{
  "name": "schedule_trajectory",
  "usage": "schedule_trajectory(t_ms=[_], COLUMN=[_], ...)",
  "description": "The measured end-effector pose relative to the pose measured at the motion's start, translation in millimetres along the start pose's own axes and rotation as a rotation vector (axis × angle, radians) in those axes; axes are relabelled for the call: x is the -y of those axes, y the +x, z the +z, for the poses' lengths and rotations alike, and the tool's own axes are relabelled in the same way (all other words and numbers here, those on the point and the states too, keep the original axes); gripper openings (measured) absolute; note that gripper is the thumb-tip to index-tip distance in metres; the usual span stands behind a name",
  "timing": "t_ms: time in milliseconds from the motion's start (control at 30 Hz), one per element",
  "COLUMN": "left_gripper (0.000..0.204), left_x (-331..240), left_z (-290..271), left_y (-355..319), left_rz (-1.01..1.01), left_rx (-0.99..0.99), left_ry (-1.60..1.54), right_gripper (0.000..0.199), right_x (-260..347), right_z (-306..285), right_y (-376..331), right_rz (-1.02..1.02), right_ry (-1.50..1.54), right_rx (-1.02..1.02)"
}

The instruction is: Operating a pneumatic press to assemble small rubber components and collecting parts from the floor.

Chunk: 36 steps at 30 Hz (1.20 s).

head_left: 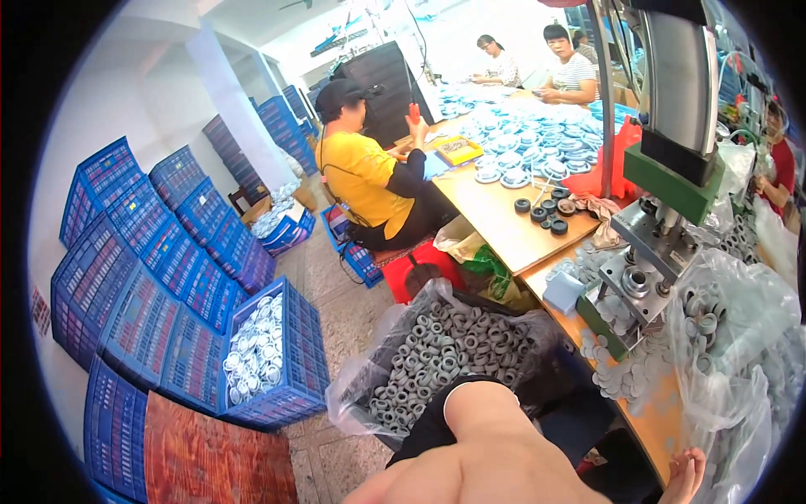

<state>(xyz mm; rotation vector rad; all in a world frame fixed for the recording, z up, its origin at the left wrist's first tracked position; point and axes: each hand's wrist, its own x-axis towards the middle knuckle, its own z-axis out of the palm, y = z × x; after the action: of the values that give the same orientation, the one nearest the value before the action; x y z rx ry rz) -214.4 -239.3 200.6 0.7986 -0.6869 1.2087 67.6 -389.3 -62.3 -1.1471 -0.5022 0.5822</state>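
Very close at the bottom centre is a bare limb (504,449), apparently my left arm and the back of my left hand; no fingers can be made out. It covers the near part of a plastic-lined bin of grey rings (453,357). My right hand (687,476) shows at the lower right, by the table edge and a clear plastic bag (730,395). Its fingers are loosely bent and apart, with nothing visible in them. Beyond it stands a press (646,260) with a green head and a metal die. Flat grey discs (630,370) lie around its base.
Blue crates (159,286) are stacked along the left wall. A nearer crate (315,349) contains white round parts (256,349). A person in yellow (361,181) sits at the wooden table (495,227), which bears black wheel-like parts (541,214) and piled blue-white parts (537,139). Others sit farther back.
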Motion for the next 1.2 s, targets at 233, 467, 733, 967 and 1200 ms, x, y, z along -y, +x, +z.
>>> schedule_trajectory(t_ms=[233, 467, 733, 967, 1200], left_gripper=[0.013, 0.016, 0.012, 0.011, 0.011], left_x=[-7.6, 65.4, 91.8, 47.3, -1.9], left_z=[-61.5, -84.1, -65.8, -46.9, -32.4], left_y=[23.5, 53.2, -2.6, -64.0, -126.5], left_rz=[-0.011, 0.286, 0.459, 0.609, 0.709], left_rx=[0.46, 0.665, 0.402, 0.185, 0.009], left_ry=[-0.248, -0.316, -0.395, -0.28, -0.16], right_gripper=[0.019, 0.013, 0.015, 0.017, 0.016], right_x=[12.2, -19.3, 12.2, 22.7, 32.4], right_z=[-1.1, -42.2, 11.4, 35.0, 48.0], right_y=[-7.0, 8.1, -6.4, 5.5, 7.3], right_rz=[-0.039, -0.176, 0.07, 0.141, 0.158], right_ry=[-0.088, -0.431, 0.033, 0.03, 0.033], right_rx=[-0.176, 0.085, -0.116, 0.157, 0.347])
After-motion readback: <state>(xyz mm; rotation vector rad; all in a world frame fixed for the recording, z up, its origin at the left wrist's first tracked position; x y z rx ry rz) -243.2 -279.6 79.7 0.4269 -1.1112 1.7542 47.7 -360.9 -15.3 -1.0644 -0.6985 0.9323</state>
